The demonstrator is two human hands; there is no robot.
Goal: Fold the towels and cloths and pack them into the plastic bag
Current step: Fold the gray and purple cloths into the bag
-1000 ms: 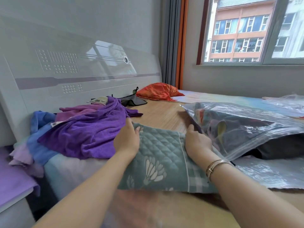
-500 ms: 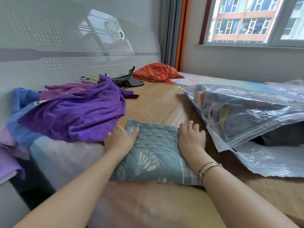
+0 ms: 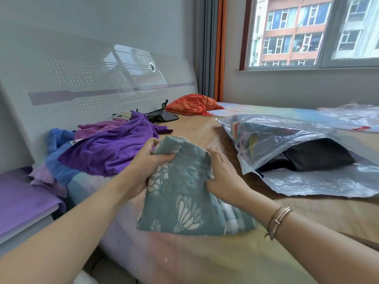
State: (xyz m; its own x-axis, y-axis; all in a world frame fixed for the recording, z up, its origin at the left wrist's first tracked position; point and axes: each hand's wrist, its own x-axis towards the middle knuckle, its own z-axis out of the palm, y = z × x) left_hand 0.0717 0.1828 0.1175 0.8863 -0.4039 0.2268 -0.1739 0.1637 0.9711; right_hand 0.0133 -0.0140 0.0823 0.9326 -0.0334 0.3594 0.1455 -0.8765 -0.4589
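Note:
A folded teal quilted cloth [image 3: 180, 193] with a pale leaf print is lifted off the bed at its far end. My left hand [image 3: 147, 162] grips its upper left edge, thumb on top. My right hand [image 3: 222, 173] holds its right edge with fingers curled round it. The clear plastic bag [image 3: 287, 140] lies open to the right on the bamboo mat, with dark and coloured cloths inside. A purple towel [image 3: 114, 150] sits heaped to the left over blue and pink cloths [image 3: 59, 167].
An orange cloth [image 3: 192, 105] and a black cloth [image 3: 162, 116] lie near the headboard [image 3: 92, 83]. Another plastic bag [image 3: 352, 117] rests at the far right. A purple surface [image 3: 20, 199] sits beside the bed at left. The bed edge is close in front of me.
Both hands went from pressing the teal cloth flat on the bed to gripping its sides and lifting its far end up.

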